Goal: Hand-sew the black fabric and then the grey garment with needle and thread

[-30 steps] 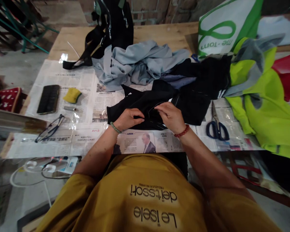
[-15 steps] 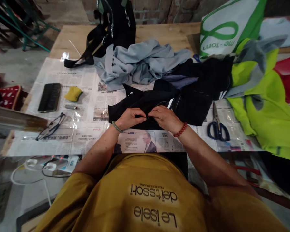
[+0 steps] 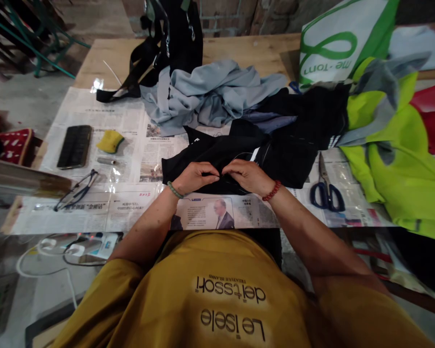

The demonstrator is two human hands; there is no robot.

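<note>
A black garment [image 3: 210,151] with a white stripe lies bunched on the newspaper before me. My left hand [image 3: 196,178], with a green bead bracelet, pinches the near edge of this black cloth between thumb and finger. Close on its right, my right hand [image 3: 249,176], with a red bead bracelet, has its fingertips pressed together over the same cloth. Whatever sits in those fingertips is too small to make out. A thin pale thread [image 3: 238,155] curves over the garment by the right hand. The two sets of fingertips are slightly apart.
Blue-handled scissors [image 3: 326,193] lie right of the garment. A phone [image 3: 74,146], yellow sponge [image 3: 110,141] and glasses [image 3: 78,191] lie left. Behind are grey cloth [image 3: 210,94], a black bag [image 3: 184,38] and a white-green bag [image 3: 333,48]. A neon-yellow garment [image 3: 402,159] hangs over the right edge.
My right hand has shifted very slightly, its wrist a little to the right. My left hand and the black garment stay almost where they were.
</note>
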